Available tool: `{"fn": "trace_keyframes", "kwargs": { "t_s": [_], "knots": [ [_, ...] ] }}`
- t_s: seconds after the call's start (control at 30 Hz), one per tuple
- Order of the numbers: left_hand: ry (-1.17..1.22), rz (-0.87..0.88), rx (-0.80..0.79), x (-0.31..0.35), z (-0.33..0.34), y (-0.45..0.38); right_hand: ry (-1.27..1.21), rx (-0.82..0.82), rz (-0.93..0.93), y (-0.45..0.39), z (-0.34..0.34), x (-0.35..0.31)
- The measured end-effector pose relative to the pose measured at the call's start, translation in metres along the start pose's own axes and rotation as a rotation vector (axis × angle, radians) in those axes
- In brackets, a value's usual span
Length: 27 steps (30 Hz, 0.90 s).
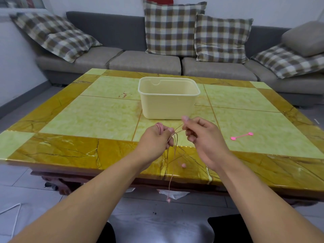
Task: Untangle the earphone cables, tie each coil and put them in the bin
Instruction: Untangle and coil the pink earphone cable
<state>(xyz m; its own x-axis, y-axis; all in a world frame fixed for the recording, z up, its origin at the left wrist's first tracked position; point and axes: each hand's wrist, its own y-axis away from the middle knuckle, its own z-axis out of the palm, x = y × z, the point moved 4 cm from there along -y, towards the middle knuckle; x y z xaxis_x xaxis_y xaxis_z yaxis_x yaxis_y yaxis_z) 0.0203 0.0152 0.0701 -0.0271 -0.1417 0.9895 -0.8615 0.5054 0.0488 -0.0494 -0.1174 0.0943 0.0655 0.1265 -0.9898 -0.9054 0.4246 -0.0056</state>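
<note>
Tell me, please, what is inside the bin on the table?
Nothing shows inside the bin: only bare far inner walls. Its near wall hides the floor, so anything lying low there cannot be seen.

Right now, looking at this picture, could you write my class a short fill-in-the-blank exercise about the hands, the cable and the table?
1. The pink earphone cable is wound around the fingers of the ____ hand.
2. The right hand ____ a strand of the cable.
3. The cream bin stands on the table and looks ____ inside.
4. The pink cable tie lies on the table to the ____ of the hands.

Missing words: left; pinches; empty; right
</note>
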Motion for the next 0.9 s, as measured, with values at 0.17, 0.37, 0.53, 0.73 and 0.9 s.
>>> {"fn": "trace_keyframes", "kwargs": {
  "t_s": [0.17, 0.37, 0.53, 0.73, 0.9],
  "knots": [
    [-0.037, 0.011, 0.039, -0.002, -0.007, -0.002, -0.115, -0.18, 0.281, 0.003, 0.004, 0.006],
    [-0.112, -0.035, -0.003, -0.009, -0.006, 0.0, 0.382, -0.105, 0.072, 0.009, 0.004, -0.002],
    [-0.035, -0.181, -0.014, -0.016, -0.013, 0.0, 0.06, 0.066, -0.108, 0.002, -0.004, -0.008],
    [-0.074, -0.038, 0.047, -0.008, -0.011, -0.002, -0.162, -0.171, 0.166, 0.004, 0.007, 0.002],
    [-0.179, 0.095, 0.124, 0.002, -0.011, 0.002, 0.215, -0.294, 0.246, 0.009, 0.011, 0.013]
  ]
}}
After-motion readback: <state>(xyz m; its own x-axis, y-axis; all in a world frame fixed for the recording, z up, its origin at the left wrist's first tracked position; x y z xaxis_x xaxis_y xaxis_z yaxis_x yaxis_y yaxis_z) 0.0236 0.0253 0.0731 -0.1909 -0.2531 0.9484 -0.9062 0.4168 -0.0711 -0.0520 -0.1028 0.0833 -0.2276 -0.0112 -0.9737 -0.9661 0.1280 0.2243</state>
